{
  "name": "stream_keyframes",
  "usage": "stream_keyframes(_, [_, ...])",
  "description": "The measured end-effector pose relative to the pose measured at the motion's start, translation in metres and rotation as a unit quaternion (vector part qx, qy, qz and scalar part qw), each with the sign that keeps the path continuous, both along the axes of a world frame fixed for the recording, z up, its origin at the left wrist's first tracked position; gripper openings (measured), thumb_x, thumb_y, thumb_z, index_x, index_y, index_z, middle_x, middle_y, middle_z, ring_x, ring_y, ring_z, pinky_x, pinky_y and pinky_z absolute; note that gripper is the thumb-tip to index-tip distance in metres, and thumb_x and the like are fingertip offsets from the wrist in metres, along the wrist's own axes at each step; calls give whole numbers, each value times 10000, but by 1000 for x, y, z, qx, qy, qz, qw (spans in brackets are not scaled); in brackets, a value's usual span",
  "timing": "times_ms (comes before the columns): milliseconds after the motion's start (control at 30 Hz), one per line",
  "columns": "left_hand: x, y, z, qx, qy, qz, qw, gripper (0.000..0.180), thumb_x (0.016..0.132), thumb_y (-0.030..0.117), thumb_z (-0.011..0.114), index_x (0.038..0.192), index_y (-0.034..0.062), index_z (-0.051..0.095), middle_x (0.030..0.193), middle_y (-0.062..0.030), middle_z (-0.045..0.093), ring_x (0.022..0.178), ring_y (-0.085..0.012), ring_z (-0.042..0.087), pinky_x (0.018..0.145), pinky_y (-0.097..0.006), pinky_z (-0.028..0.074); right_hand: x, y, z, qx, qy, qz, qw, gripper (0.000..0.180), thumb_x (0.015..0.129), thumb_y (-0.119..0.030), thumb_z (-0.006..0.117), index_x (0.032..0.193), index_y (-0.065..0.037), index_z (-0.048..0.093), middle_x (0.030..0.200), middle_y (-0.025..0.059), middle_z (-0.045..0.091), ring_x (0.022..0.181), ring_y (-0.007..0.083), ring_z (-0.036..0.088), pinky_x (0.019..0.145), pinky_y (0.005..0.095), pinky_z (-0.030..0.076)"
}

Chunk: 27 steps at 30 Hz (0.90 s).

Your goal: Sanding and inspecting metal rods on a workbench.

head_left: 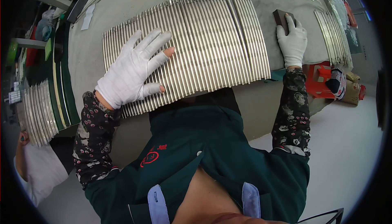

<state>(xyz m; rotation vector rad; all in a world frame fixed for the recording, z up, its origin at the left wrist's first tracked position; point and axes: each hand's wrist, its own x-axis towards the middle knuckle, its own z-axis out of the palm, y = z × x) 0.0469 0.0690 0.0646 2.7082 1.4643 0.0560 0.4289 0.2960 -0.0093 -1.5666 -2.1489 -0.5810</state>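
Shiny metal rods held flat, dark block gripped beside them

Left hand (132, 71) in a white glove spread open, pressing flat on the row of metal rods (204, 44) near the table's (261, 101) front edge, likely to stop rolling. Right hand (292, 39) closed around a small dark block (280, 17), just past the row's right end, resting on the table. More rods (332, 36) lying toward the right edge.

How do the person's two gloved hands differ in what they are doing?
The left hand lies flat with fingers spread on the row of metal rods; the right hand rests on a dark block beside the rods. The left glove leaves two fingertips bare; the right covers all that shows. Both gloves are white.
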Motion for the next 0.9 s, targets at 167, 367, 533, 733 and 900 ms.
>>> stream_keyframes(167, [-3, 49, -28, 16, 6, -26, 1000, 777, 913, 672, 222, 1474, 137, 261, 1502, -185, 266, 1376, -382, 271, 1128, -505, 201, -9, -6, 2, -7, 0, -46, 999, 502, 769, -458, 636, 1199, -199, 647, 1319, 228, 485, 1198, 389, 470, 916, 472, 456])
stream_keyframes(367, [7, 76, -63, 31, 30, -37, 998, 783, 903, 688, 206, 1478, 160, 265, 1511, -170, 259, 1386, -384, 250, 1117, -569, 173, -36, -22, 43, 17, -132, 19, 991, 565, 782, -548, 616, 1198, -166, 649, 1357, 204, 463, 1282, 410, 387, 974, 485, 404])
stream_keyframes(533, [27, 89, -61, 32, 33, -40, 998, 771, 906, 681, 215, 1485, 173, 248, 1514, -168, 254, 1393, -387, 231, 1111, -585, 168, -72, -66, 35, -158, 35, 385, 909, 586, 828, -421, 598, 1267, -41, 525, 1335, 222, 460, 1283, 391, 411, 1049, 479, 357])
stream_keyframes(733, [48, 103, -59, 56, 35, -53, 996, 749, 916, 653, 254, 1488, 169, 231, 1518, -163, 241, 1388, -379, 240, 1108, -587, 175, -53, -59, 21, -188, -27, 434, 881, 607, 857, -401, 567, 1355, -90, 409, 1373, 255, 381, 1300, 426, 363, 1080, 479, 324])
stream_keyframes(900, [72, 112, -57, 62, 34, -47, 996, 740, 913, 627, 308, 1463, 134, 272, 1514, -163, 247, 1388, -379, 234, 1103, -587, 187, -39, -55, 23, -207, -19, 418, 884, 596, 847, -365, 592, 1354, -105, 417, 1362, 306, 365, 1272, 463, 380, 1067, 482, 343])
